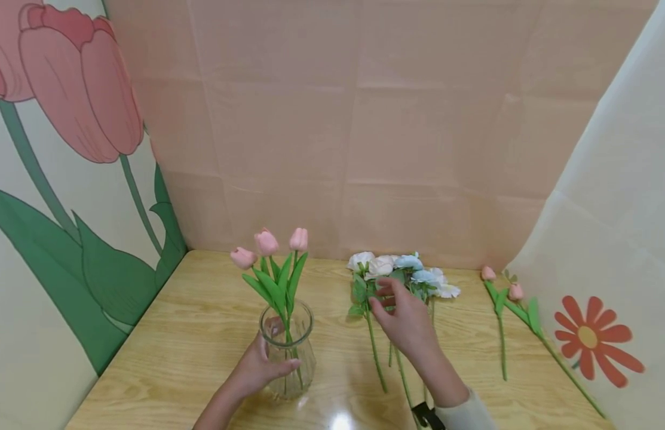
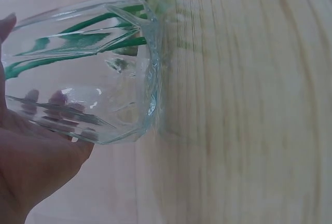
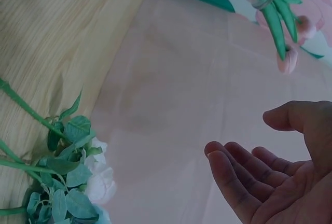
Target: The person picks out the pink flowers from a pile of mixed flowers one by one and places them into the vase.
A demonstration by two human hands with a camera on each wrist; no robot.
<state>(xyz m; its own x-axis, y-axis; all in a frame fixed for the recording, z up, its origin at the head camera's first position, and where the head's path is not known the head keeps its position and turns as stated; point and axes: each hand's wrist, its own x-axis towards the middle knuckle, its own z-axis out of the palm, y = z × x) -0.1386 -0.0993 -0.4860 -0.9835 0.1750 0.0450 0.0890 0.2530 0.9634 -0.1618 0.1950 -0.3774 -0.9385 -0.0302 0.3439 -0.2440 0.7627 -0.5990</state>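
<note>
Vase [image 1: 306, 365], head view: near upright at the table [image 1: 176, 334]; left hand [image 1: 259, 365] grips it, thumb in front, fingers round the far side.
Tulips [image 1: 266, 243]: three, standing in it, heads well above the rim [image 1: 312, 325]. Top-heavy, I'd say; a knock up there with a slack grip could tip the lot.
Right hand [image 1: 408, 319]: over the pile, fingers bent and apart, nothing seen in them.
White roses [image 1: 383, 266], blue blooms [image 1: 408, 261]: heads bunched, several stems side by side. Pulling one could drag neighbours, leaves catching.
Strap [image 1: 428, 416]: black, by the right sleeve [image 1: 463, 412], over stems. Snag risk.
Loose tulips [image 1: 516, 291]: two, far right, well apart from both hands. Low risk.
Base [image 2: 151, 79], left wrist view: right by the tabletop; can't tell if it touches all round. Smooth glass: a weak hold could slip or twist.
Thumb and fingers, right wrist view: clear gap, nothing between. Closing on leaves rather than stem could strip or bend them.
</note>
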